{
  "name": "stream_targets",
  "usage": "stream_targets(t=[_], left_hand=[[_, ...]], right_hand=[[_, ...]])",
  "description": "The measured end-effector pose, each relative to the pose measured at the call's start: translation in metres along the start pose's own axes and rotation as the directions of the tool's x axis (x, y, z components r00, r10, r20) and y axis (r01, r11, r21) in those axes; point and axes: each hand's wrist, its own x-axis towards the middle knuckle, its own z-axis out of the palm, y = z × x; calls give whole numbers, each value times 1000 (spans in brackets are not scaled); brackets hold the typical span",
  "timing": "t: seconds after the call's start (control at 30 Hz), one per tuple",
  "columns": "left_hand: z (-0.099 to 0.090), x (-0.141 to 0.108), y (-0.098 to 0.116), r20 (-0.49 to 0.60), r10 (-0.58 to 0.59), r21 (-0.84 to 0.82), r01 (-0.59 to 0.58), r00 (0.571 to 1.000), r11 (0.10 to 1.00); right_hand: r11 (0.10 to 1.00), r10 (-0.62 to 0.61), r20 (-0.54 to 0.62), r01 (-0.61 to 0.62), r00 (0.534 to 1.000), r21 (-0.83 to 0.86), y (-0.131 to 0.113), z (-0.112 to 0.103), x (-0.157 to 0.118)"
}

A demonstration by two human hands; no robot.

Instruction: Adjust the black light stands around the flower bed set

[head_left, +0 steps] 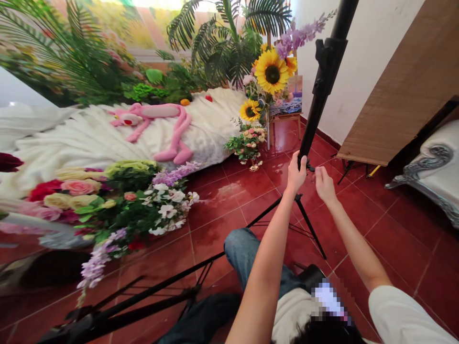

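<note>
A black tripod stand (pixel 315 110) rises from the tiled floor, its pole leaning toward the upper right. My left hand (pixel 297 173) is wrapped round the pole near its lower collar. My right hand (pixel 324 184) is closed at a small black knob (pixel 310 168) on the right side of that collar; the fingertips hide part of the knob. Below both hands the stand's legs (pixel 311 227) are spread on the floor.
A second black stand (pixel 136 310) lies across the lower left. Flowers (pixel 167 210) and a white-draped surface (pixel 215 124) with a pink plush toy (pixel 175 136) are left. Sunflowers (pixel 271 72) stand behind the pole. A brown panel (pixel 398 91) and white sofa (pixel 435 167) are right.
</note>
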Motion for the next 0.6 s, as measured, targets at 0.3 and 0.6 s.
stream_targets(t=[0.3,0.6], left_hand=[[-2,0,2,23,-12,-2,12,1000,1000],[0,2,-5,32,7,-13,-6,999,1000]], right_hand=[[742,-386,30,330,922,-584,-5,-10,15],[869,-247,-221,115,943,-481,2,18,15]])
